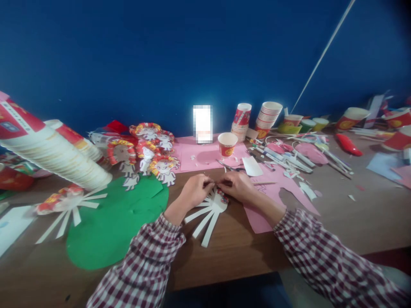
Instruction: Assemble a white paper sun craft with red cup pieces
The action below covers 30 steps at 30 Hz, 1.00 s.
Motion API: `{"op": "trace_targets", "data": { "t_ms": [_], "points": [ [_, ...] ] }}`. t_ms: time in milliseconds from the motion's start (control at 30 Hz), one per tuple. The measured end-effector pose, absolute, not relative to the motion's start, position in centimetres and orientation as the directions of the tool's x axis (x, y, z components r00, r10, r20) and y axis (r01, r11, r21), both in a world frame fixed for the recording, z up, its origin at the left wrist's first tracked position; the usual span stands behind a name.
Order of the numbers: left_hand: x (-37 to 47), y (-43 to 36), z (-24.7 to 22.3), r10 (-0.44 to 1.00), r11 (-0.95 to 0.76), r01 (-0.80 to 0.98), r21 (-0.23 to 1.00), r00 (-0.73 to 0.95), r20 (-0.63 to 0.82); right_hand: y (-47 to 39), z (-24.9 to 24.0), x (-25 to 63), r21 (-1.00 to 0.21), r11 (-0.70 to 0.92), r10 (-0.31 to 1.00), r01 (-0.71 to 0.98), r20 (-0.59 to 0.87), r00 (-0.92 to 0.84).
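A paper cup cut into white strips [219,204] lies splayed on the brown table in front of me, its strips fanning toward me. My left hand [199,188] is closed in a pinch at its far side, on what looks like one of the strips. Close beside it, my right hand [236,185] also pinches at the far edge of the cut cup. The fingertips nearly meet, and they hide the exact spot they hold. Just beyond my right hand lie scissors [229,166] and a small white paper piece [252,166].
Green paper [118,226] and another cut cup [75,203] lie left, near a long leaning cup stack [61,156] and several paper lion-like figures [123,154]. Pink paper [192,154], a single cup [227,145] and upright cup stacks [268,119] stand behind. Markers [285,156] and scraps spread right.
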<state>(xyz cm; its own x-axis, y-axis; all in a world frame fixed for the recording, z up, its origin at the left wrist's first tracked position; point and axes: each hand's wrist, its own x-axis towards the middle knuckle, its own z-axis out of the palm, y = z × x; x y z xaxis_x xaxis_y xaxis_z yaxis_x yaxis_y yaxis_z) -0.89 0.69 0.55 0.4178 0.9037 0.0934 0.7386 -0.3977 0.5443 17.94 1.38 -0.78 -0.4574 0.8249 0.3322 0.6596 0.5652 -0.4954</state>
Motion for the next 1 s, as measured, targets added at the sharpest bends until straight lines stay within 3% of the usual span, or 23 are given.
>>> {"op": "trace_targets", "data": {
  "t_ms": [433, 1000],
  "points": [
    [-0.85, 0.65, 0.09, 0.905, -0.406, 0.78, 0.477, 0.417, 0.088, 1.51, -1.16, 18.03, -0.484, 0.592, 0.805, 0.645, 0.323, -0.497],
    [-0.8, 0.57, -0.08, 0.918, -0.37, 0.779, 0.507, 0.392, 0.068, 1.45, -1.05, 18.02, -0.468, 0.629, 0.776, 0.62, 0.342, -0.53]
  ]
}}
